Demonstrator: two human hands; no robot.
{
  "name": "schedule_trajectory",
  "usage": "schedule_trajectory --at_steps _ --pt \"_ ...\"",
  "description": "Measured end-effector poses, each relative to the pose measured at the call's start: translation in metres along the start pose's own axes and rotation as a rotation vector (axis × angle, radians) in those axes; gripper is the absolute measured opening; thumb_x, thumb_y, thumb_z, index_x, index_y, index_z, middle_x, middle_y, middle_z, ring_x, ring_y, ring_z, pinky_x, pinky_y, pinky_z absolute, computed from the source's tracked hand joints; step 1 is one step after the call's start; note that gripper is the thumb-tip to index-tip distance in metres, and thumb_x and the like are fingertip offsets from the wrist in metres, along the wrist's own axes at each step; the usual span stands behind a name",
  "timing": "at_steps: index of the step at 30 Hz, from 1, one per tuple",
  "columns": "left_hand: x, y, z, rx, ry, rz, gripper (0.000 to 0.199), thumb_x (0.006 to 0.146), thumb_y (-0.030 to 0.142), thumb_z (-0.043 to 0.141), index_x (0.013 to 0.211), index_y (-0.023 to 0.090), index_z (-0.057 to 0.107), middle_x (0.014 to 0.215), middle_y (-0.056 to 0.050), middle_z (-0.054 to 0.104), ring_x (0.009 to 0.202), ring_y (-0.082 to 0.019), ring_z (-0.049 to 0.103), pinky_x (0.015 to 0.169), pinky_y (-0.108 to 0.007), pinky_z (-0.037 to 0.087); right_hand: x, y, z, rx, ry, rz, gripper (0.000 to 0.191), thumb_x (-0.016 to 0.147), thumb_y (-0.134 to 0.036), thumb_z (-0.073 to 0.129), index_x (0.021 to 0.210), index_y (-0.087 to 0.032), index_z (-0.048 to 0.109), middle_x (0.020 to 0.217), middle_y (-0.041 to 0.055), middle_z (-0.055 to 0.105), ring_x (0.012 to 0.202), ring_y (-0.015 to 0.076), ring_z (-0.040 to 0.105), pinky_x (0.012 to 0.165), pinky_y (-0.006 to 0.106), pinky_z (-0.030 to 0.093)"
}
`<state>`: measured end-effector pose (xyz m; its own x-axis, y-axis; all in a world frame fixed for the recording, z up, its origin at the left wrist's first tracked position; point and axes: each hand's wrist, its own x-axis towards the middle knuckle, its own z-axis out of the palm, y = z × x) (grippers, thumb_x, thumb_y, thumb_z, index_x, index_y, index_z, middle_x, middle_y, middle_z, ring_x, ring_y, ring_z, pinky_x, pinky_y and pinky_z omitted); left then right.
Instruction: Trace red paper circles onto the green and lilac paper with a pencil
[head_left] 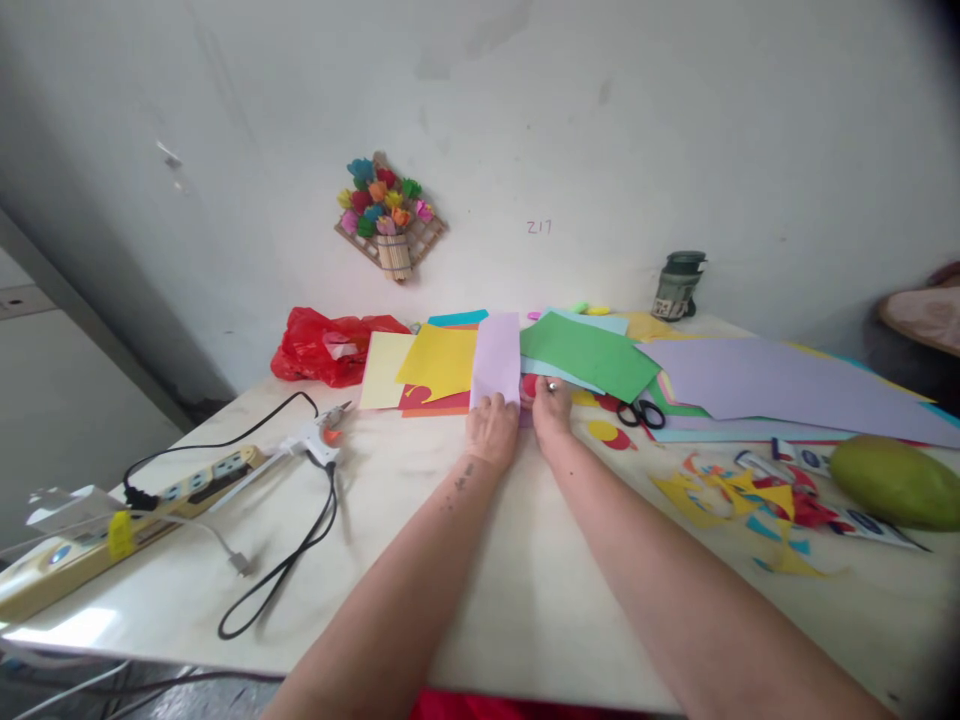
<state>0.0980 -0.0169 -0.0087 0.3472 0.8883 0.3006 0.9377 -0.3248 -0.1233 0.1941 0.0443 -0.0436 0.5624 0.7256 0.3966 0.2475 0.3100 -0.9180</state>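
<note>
My left hand (493, 430) rests with bent fingers on the near end of a lilac paper strip (496, 350), pressing it to the table. Just right of it, my right hand (552, 412) is closed around a slim pen (553, 386), of which only a small end shows. A red paper circle (530, 386) lies at the strip's right edge, beside the right-hand fingers. Under the strip's left side are yellow paper (439, 358) and red paper (442, 398). Green paper (592, 350) spreads behind my right hand. The pen's tip is hidden.
Black-handled scissors (642, 413), yellow and red circles (611, 433) and paper scraps (739, 495) lie right, near glue tubes and a green mango (896, 482). Left are a glue gun (319, 437) with a looping cord, a power strip (180, 500) and a red bag (322, 345).
</note>
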Motion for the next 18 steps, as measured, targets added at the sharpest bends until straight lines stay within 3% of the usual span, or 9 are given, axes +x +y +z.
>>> schedule_trajectory --at_steps 9,12,14,18 --pt "-0.001 -0.003 0.002 -0.018 0.010 0.021 0.028 0.080 0.013 0.034 0.094 0.021 0.058 0.092 -0.008 0.051 0.088 -0.021 0.049 0.064 -0.029 0.041 0.000 0.001 -0.002 -0.025 -0.023 0.087 0.023 0.073 -0.034 0.034 0.072 -0.018 0.051 0.066 0.0034 0.058 0.062 0.0156 0.053 0.056 0.027 0.042" --pt "0.001 -0.007 0.000 -0.073 0.034 -0.032 0.026 0.077 0.013 0.038 0.090 0.022 0.059 0.091 -0.007 0.052 0.089 -0.021 0.050 0.064 -0.028 0.040 0.000 0.004 -0.001 -0.011 -0.035 0.079 0.024 0.074 -0.034 0.034 0.073 -0.018 0.052 0.063 0.0025 0.057 0.062 0.0158 0.053 0.055 0.027 0.041" --pt "0.004 -0.020 -0.002 -0.143 0.109 -0.198 0.025 0.077 0.016 0.040 0.092 0.023 0.058 0.090 -0.006 0.054 0.086 -0.020 0.053 0.064 -0.028 0.040 0.001 0.006 0.001 -0.005 -0.044 0.066 0.022 0.073 -0.033 0.035 0.072 -0.019 0.053 0.059 0.0012 0.056 0.060 0.0159 0.054 0.053 0.027 0.041" --pt "0.002 -0.065 -0.003 -0.329 0.369 -0.734 0.028 0.079 0.021 0.039 0.102 0.024 0.053 0.090 -0.007 0.058 0.080 -0.023 0.056 0.065 -0.035 0.041 0.003 0.009 0.004 -0.015 -0.081 0.078 0.016 0.071 -0.029 0.040 0.069 -0.021 0.054 0.053 -0.0004 0.053 0.053 0.0157 0.053 0.049 0.026 0.039"
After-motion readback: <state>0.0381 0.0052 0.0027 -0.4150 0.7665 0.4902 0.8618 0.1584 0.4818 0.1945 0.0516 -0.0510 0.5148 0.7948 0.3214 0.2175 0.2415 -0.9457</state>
